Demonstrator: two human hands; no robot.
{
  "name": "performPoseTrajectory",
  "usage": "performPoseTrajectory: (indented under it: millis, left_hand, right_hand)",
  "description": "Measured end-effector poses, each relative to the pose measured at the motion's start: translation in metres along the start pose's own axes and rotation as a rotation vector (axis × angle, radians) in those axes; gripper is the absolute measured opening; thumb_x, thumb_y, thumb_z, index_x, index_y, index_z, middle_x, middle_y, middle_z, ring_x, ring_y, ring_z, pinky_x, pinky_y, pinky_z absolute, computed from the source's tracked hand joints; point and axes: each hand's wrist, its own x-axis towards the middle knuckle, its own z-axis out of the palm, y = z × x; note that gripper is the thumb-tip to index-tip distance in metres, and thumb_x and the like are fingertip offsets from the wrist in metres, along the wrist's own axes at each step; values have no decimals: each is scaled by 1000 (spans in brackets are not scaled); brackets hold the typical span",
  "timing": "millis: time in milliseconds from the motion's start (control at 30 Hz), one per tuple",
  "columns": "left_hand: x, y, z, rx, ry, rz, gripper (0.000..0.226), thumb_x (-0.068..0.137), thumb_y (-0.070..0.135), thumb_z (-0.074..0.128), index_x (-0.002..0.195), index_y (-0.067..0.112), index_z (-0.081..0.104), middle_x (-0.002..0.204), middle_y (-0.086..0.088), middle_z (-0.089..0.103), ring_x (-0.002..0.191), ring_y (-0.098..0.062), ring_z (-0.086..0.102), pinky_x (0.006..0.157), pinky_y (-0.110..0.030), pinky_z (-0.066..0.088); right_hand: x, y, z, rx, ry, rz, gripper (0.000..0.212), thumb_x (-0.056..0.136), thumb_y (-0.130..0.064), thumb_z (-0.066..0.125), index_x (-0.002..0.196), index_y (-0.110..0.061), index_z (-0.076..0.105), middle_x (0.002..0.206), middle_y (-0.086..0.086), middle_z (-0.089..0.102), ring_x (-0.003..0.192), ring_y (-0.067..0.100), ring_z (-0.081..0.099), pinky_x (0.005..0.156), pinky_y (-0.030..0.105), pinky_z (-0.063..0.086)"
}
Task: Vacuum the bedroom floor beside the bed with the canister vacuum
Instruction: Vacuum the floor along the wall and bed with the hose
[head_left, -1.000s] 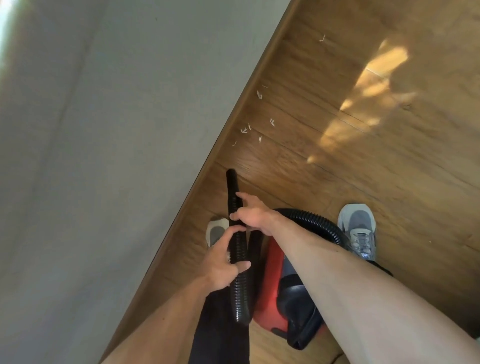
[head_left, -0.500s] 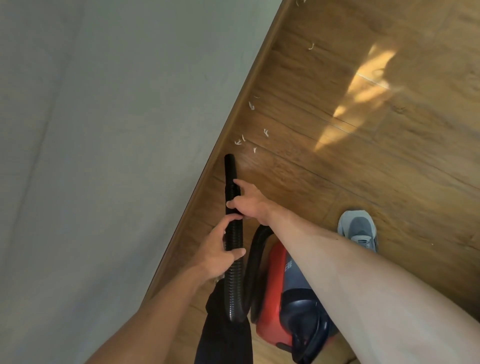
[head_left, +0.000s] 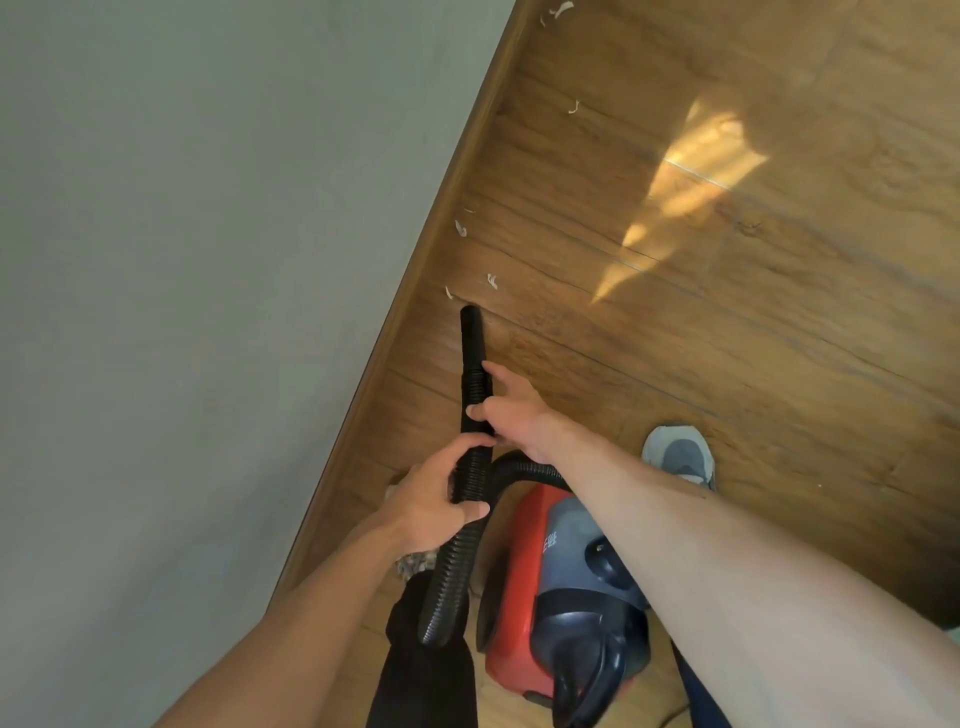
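A red and grey canister vacuum (head_left: 563, 597) stands on the wooden floor (head_left: 701, 338) between my feet. Its black ribbed hose (head_left: 452, 561) runs up through both hands to a smooth black nozzle (head_left: 471, 338). My left hand (head_left: 431, 501) grips the hose low down. My right hand (head_left: 506, 410) holds it higher, where the ribs meet the nozzle. The nozzle tip sits on the floor close to the bed's wooden edge (head_left: 415, 291). Small white scraps (head_left: 491, 281) lie just beyond the tip, along the bed.
The grey bed (head_left: 208, 312) fills the left half of the view. A grey shoe (head_left: 680, 457) stands right of the vacuum. A sunlit patch (head_left: 691, 182) marks the floor further out. More white scraps (head_left: 556, 10) lie at the top edge.
The nozzle has moved forward along the bed edge toward the white scraps. Several scraps nearest the tip are no longer visible. Both hands keep their grip on the hose.
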Motion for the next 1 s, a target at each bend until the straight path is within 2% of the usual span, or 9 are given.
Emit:
performPoseTrajectory:
  millis: [67, 133, 200, 267, 467, 700, 800, 900, 1000]
  left_hand:
    - [-1, -2, -1, -19, 14, -4, 64, 88, 3, 70, 136, 41, 47, 116, 9, 61, 97, 12, 58, 77, -12, 54]
    - [-3, -6, -4, -25, 37, -28, 65, 89, 6, 70, 132, 49, 47, 114, 14, 60, 104, 0, 59, 86, -30, 57]
    - [-5, -10, -8, -21, 54, -40, 66, 89, 9, 70, 129, 55, 46, 117, 18, 58, 112, -7, 57, 97, -41, 53]
    - [-5, -13, -14, -23, 67, -26, 67, 89, 8, 70, 128, 57, 46, 123, 20, 57, 116, -7, 54, 104, -44, 49]
    - [2, -2, -30, 30, 83, 1, 68, 91, 6, 68, 131, 55, 44, 121, 18, 58, 112, -2, 56, 103, -40, 51]
    - [12, 23, -25, 93, -14, 40, 67, 90, 8, 68, 135, 52, 44, 125, 15, 60, 116, -2, 55, 104, -35, 48]
    - [16, 31, -18, 112, -40, 56, 66, 91, 9, 68, 135, 52, 44, 123, 16, 61, 111, 4, 57, 99, -28, 49]
    - [17, 37, -12, 104, -55, 54, 65, 91, 9, 68, 133, 52, 45, 115, 25, 61, 103, 15, 55, 92, -21, 49]
    - [17, 37, -10, 83, -68, 39, 63, 90, 8, 69, 134, 47, 47, 115, 21, 63, 99, 16, 56, 85, -14, 45]
  right_hand:
    - [1, -2, 2, 7, -11, 3, 82, 87, -2, 64, 153, -35, 30, 142, 7, 47, 117, 28, 57, 87, 47, 59]
    - [1, -4, 6, 16, -31, 1, 82, 87, -1, 63, 154, -33, 28, 143, 7, 46, 118, 28, 57, 89, 47, 58]
    - [2, -8, 10, 25, -56, 0, 81, 88, 0, 62, 155, -31, 27, 143, 8, 46, 119, 28, 56, 89, 46, 58]
    - [4, -15, 14, 29, -75, -9, 81, 90, 3, 61, 155, -28, 26, 142, 9, 47, 118, 28, 57, 88, 46, 58]
    - [10, -30, 13, 78, -59, -54, 80, 90, 2, 61, 156, -27, 25, 143, 9, 47, 118, 26, 56, 91, 44, 57]
    - [8, -18, -13, 192, 29, -35, 80, 90, -2, 64, 155, -31, 27, 146, 8, 48, 120, 26, 58, 94, 44, 56]
    - [7, -11, -25, 214, 80, -15, 80, 90, -2, 65, 154, -34, 30, 145, 7, 49, 118, 26, 58, 93, 45, 56]
    - [7, -8, -32, 224, 93, -5, 79, 89, -1, 65, 153, -35, 32, 144, 6, 49, 113, 25, 60, 90, 46, 58]
    - [6, -8, -30, 218, 81, 10, 77, 90, 1, 63, 152, -35, 33, 140, 7, 52, 104, 22, 63, 85, 41, 59]
